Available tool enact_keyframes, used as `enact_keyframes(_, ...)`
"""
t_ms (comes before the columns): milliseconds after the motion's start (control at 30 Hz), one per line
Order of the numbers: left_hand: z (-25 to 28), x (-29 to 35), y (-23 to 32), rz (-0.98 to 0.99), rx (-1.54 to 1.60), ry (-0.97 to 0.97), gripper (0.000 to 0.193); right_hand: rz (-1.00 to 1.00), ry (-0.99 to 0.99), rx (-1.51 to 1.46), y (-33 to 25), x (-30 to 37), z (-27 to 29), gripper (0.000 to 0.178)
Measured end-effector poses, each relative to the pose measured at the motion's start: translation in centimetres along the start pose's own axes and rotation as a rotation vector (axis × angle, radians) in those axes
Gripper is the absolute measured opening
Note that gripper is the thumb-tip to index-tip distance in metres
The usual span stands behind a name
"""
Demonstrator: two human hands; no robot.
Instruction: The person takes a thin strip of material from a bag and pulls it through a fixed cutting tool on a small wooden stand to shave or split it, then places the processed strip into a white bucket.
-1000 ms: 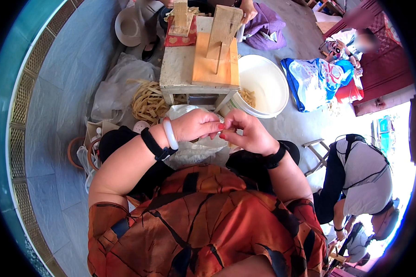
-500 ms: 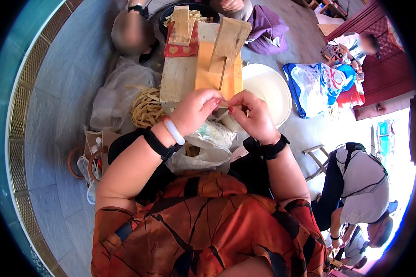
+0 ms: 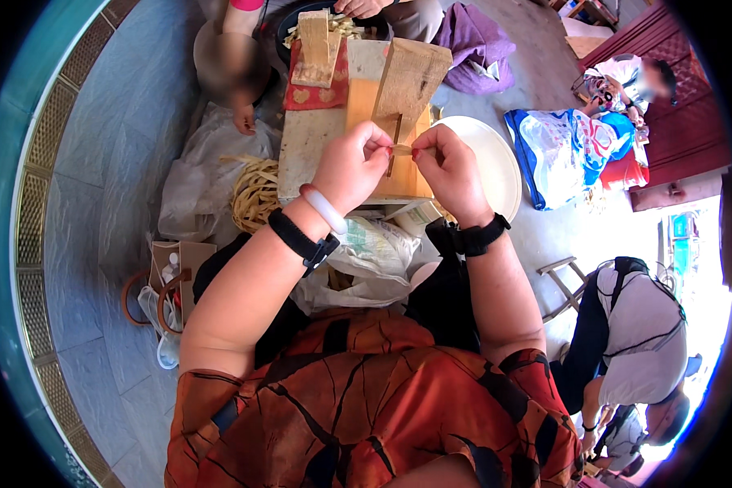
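Note:
My left hand (image 3: 354, 167) and my right hand (image 3: 454, 177) are raised close together, each closed in a pinch. Between their fingertips they stretch a short, thin tan strip (image 3: 402, 150). Just beyond it, an upright wooden block (image 3: 415, 81) rises from a yellow-orange wooden board (image 3: 361, 110) on a pale bench (image 3: 305, 130). A thin dark stick or slot shows at the block's foot, partly behind the strip. To the left, a coil of pale flat strips (image 3: 256, 195) lies beside the bench.
A second wooden block stand (image 3: 315, 50) sits on a red cloth (image 3: 298, 98). Behind it, a co-worker's hand (image 3: 362, 6) is at a dark pan (image 3: 283, 32) of cut pieces. A white round tub (image 3: 496, 167) stands at right; a plastic bag (image 3: 374, 252) lies below my hands.
Both my hands have moved forward and up, over the board, with the strip now held level between them. At the upper left, another person's hand has come down toward the plastic bag.

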State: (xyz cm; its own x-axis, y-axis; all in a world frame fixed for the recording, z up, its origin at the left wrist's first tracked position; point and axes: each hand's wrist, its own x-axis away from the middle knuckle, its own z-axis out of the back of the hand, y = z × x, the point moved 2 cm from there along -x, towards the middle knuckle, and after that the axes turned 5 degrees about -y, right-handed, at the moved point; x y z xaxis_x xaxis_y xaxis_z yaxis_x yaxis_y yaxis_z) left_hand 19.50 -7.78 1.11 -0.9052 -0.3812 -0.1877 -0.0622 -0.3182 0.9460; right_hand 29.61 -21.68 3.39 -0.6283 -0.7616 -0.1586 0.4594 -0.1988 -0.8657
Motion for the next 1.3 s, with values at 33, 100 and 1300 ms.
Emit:
enact_keyframes(33, -0.2, -0.3, -0.1, 0.001, -0.058, 0.019, 0.007, 0.020, 0.006, 0.059, 0.6, -0.2, -0.3, 0.006)
enact_keyframes(100, -0.5, 0.0, -0.7, 0.012, -0.168, 0.054, 0.007, 0.053, 0.015, 0.181, 2.6, 0.0, -1.5, 0.006)
enact_keyframes(1300, 8.6, 12.7, -4.4, 0.298, 0.602, 0.295, 0.011, 0.412, -0.597, 0.136, 2.5, 13.9, -13.7, 0.019)
